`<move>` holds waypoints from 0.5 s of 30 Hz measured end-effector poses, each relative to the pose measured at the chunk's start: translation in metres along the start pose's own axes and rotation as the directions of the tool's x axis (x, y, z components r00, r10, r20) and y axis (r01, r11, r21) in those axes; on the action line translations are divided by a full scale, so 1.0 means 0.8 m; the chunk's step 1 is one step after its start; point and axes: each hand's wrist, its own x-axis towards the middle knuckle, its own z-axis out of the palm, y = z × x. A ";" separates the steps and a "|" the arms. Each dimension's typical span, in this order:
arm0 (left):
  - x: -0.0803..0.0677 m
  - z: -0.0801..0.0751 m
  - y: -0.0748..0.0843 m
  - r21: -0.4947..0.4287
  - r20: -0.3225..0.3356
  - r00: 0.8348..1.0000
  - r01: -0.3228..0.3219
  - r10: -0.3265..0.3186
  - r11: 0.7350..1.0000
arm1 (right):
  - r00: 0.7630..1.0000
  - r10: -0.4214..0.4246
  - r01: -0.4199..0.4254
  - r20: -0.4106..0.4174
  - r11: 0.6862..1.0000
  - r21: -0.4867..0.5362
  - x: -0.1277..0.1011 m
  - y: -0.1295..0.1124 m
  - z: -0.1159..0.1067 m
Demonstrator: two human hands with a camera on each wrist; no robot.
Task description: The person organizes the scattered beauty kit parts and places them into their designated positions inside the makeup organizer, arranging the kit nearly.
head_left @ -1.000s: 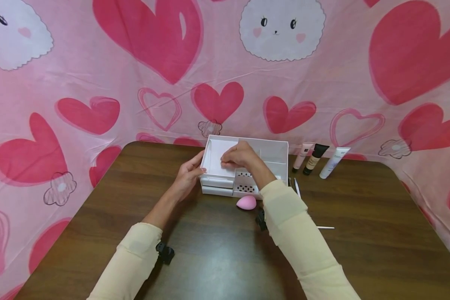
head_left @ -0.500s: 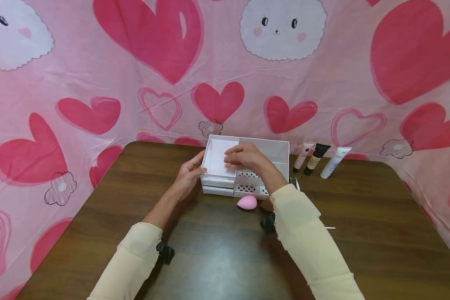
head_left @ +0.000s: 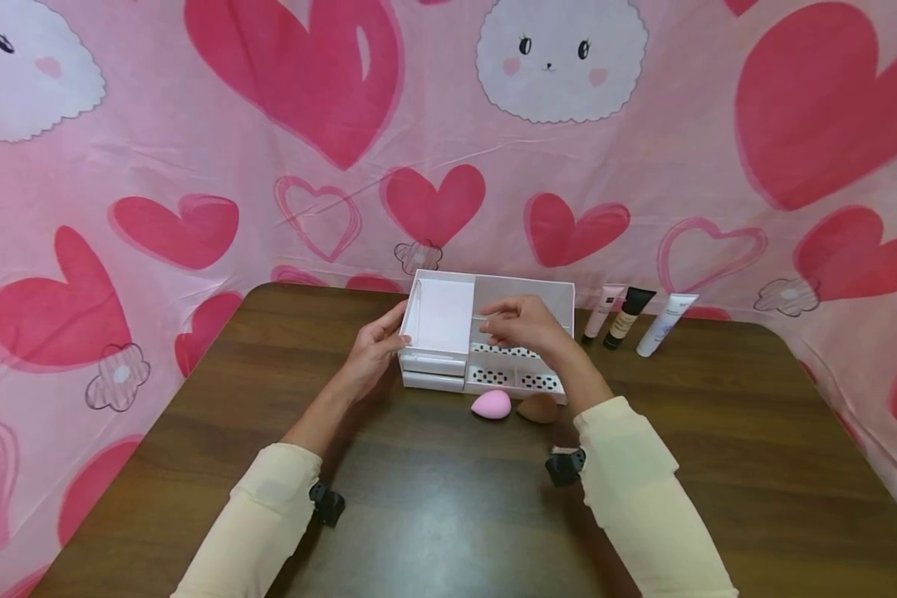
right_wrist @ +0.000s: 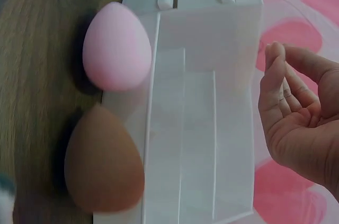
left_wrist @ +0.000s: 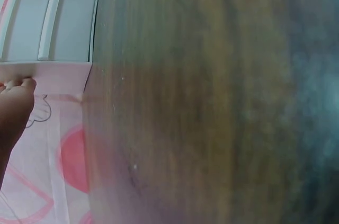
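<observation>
A white desktop organizer [head_left: 448, 316] stands near the table's far edge, with two drawers at its left front and open compartments to the right. My left hand [head_left: 374, 353] holds its left side, thumb at the front corner and fingertips against the wall in the left wrist view. Over the right compartments hovers my right hand [head_left: 523, 324], fingers loosely bent. Its thumb and forefinger tips come close together in the right wrist view, with no object visible between them. A pink makeup sponge [head_left: 491, 404] and a brown makeup sponge [head_left: 538, 408] lie before the organizer.
To the organizer's right, a pink tube [head_left: 603, 313], a black-capped beige tube [head_left: 629, 317] and a white tube [head_left: 666, 325] stand on the brown table [head_left: 419, 515]. A pink heart-patterned cloth [head_left: 433, 108] hangs behind.
My right hand has moved right, from the organizer's left top surface to above the right compartments. That left surface and the brown sponge now show. The left hand has stayed in place.
</observation>
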 end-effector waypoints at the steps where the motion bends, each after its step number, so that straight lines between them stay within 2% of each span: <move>1: 0.000 -0.001 0.000 0.000 0.001 1.000 0.001 -0.001 1.000 | 1.000 -0.006 0.006 -0.002 1.000 -0.010 -0.003 0.002 -0.004; 6: 0.001 -0.003 0.000 0.016 0.002 1.000 -0.003 0.003 1.000 | 0.999 -0.047 0.046 -0.019 0.998 -0.044 -0.023 0.014 -0.027; 10: 0.000 -0.004 0.000 0.049 0.003 1.000 -0.012 0.011 0.999 | 0.996 -0.082 0.081 -0.041 0.996 -0.023 -0.038 0.024 -0.046; 15: -0.001 -0.005 -0.001 0.086 0.012 0.999 -0.034 0.033 0.996 | 0.993 -0.084 0.085 -0.079 0.996 0.007 -0.052 0.037 -0.067</move>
